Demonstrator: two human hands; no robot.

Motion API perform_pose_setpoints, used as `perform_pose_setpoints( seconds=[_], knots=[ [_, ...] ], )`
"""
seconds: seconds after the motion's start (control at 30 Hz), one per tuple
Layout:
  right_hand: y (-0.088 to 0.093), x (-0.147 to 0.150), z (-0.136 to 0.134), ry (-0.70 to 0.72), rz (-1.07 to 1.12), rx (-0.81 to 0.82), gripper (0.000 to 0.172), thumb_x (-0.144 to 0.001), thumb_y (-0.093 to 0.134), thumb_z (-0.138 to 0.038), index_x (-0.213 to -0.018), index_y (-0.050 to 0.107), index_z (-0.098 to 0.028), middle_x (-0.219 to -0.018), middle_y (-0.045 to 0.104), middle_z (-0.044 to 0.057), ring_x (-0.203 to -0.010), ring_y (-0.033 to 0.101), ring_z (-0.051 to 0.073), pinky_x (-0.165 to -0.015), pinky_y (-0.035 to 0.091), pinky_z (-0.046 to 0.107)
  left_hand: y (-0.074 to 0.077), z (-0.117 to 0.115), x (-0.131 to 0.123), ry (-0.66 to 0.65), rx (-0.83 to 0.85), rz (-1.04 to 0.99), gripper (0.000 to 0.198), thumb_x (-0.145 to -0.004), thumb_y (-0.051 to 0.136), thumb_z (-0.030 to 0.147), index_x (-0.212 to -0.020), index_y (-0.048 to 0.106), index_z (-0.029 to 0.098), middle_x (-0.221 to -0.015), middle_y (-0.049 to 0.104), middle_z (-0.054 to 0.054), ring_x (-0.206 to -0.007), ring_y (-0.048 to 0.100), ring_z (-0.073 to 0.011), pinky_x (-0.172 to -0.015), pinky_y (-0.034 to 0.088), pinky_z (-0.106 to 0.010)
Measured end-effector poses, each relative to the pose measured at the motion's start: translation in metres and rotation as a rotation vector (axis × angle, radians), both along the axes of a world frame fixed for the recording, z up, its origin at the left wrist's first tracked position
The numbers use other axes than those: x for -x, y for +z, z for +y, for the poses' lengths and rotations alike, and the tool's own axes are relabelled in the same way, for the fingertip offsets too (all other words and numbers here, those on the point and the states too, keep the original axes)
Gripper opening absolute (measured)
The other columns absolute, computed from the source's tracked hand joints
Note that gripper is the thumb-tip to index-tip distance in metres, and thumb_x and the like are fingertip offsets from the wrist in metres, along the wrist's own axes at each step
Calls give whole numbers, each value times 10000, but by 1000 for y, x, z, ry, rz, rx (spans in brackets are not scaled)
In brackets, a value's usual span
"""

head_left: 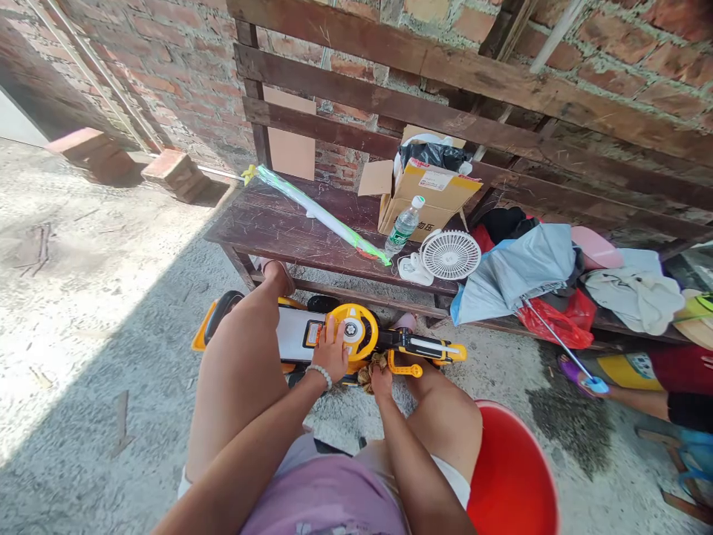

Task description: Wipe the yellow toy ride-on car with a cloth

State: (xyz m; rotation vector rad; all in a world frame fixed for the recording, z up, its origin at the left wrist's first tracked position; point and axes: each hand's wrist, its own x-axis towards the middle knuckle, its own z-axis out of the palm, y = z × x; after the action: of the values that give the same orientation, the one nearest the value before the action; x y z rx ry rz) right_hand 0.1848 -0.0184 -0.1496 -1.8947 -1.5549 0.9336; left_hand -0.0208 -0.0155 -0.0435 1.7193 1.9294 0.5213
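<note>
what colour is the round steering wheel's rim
The steering wheel's rim is yellow, in the head view.

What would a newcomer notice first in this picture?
Probably the yellow and white ride-on toy at the centre, the left hand touching its steering wheel and the right hand holding brown cloth. Next, the red bucket at lower right, then the white fan on the bench.

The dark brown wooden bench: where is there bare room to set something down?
Bare wood shows on the left part of the dark brown wooden bench: between its front edge and the long green-white object, and behind that object, left of the brown cardboard box. The right is crowded: clear plastic bottle, round white fan, silver fabric umbrella.
</note>
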Motion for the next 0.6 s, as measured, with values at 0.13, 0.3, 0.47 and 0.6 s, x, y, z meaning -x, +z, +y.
perform_pose_setpoints(
  seconds=[0.13, 0.3, 0.47, 0.6],
  knots=[
    [-2, 19, -18, -21, -72, 33, 630, -1042, 505, -468, -1613, 517, -202, -1537, 631, 203, -1578, 473, 370, -1254, 461, 593, -3, -1, -3, 15, -13, 0, 782, -983, 505, 298, -1735, 373, 127, -1871, 141, -206, -1694, 222, -471, -1324, 317, -674],
    [-1, 61, -45, 390, -295, -83, 729, -942, 553, -174, -1668, 490, -142, -1652, 565, 215, -1577, 493, 356, -1286, 438, 553, -8, -1, -4, 22, -28, -23, 771, -981, 522, 292, -1726, 386, 142, -1875, 133, -192, -1702, 208, -461, -1340, 292, -657],
    [22, 80, -25, 634, -575, -88, 748, -892, 672, -127, -1631, 565, -154, -1607, 619, 225, -1521, 568, 361, -1286, 437, 547, -6, 0, 3, 22, -22, -46, 754, -971, 497, 256, -1715, 420, 162, -1870, 190, -166, -1707, 246, -402, -1366, 287, -612],
    [41, 50, -11, 722, -627, -81, 737, -885, 675, -115, -1613, 591, -201, -1622, 614, 198, -1558, 524, 351, -1313, 397, 560, -2, 0, 5, 37, -27, -42, 727, -986, 464, 260, -1708, 437, 181, -1850, 282, -136, -1710, 260, -360, -1377, 277, -601]
  ],
)
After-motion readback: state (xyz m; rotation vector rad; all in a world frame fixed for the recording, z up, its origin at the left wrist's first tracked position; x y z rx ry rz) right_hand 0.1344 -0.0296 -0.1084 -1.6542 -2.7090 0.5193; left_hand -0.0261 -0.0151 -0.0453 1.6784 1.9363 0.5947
